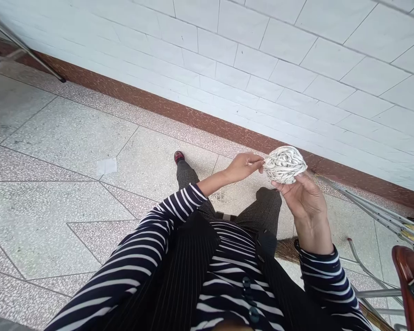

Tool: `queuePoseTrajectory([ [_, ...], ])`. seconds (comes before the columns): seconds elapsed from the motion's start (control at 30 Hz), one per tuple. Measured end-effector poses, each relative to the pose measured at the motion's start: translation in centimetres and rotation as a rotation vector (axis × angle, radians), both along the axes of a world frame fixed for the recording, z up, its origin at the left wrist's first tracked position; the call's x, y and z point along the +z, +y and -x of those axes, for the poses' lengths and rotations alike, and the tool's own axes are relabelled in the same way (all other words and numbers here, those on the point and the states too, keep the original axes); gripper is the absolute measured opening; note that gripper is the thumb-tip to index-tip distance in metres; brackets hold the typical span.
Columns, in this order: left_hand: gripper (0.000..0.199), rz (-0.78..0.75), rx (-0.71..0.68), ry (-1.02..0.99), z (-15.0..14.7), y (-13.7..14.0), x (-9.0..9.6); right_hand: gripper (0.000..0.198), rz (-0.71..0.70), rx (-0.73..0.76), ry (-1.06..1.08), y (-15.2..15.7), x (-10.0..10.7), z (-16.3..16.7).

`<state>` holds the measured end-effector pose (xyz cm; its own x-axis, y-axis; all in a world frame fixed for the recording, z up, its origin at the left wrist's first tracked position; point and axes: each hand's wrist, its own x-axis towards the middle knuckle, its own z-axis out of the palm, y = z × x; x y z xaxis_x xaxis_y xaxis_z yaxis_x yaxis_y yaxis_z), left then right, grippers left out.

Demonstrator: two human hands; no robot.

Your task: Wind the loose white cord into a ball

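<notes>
A ball of off-white cord (284, 164), wound in many strands with dark flecks, is held out in front of me. My right hand (305, 195) supports it from below and the right, thumb and fingers curled against its lower edge. At the ball's left side, my left hand (243, 166) pinches with thumb and fingertips. Those fingertips touch the ball's edge; whether they grip a single strand there is too small to make out.
A white tiled wall (227, 64) with a red-brown skirting (152, 99) rises ahead. A pale paper square (106, 166) lies on the terrazzo floor. Metal crutches (372, 207), a wooden armrest (402, 276) and broom bristles (287, 249) are at right; a metal leg (44, 64) stands upper left.
</notes>
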<state>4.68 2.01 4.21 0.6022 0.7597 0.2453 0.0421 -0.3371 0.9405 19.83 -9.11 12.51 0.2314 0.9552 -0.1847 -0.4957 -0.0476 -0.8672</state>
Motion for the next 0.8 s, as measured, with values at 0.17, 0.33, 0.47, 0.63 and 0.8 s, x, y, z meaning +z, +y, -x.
queuePoseTrajectory([
  [0.17,0.029,-0.047,-0.116,0.028,0.0,-0.1,1.4,0.029,-0.037,-0.018,0.046,-0.1,0.5,-0.3],
  [0.33,0.025,-0.164,-0.075,0.103,0.6,-0.4,-0.3,0.024,-0.014,-0.012,0.082,-0.3,0.8,-0.2],
  [0.47,0.023,-0.147,-0.064,0.135,1.3,-0.5,-2.7,0.027,0.002,-0.022,0.100,-0.3,1.0,-0.2],
  [0.63,0.030,-0.198,-0.090,0.209,2.0,-0.4,-5.4,0.036,-0.017,-0.041,0.097,0.0,1.5,-0.3],
  [0.8,0.033,-0.174,-0.137,0.336,2.8,-1.1,-9.2,0.040,-0.043,-0.073,0.071,-0.1,2.0,-0.4],
])
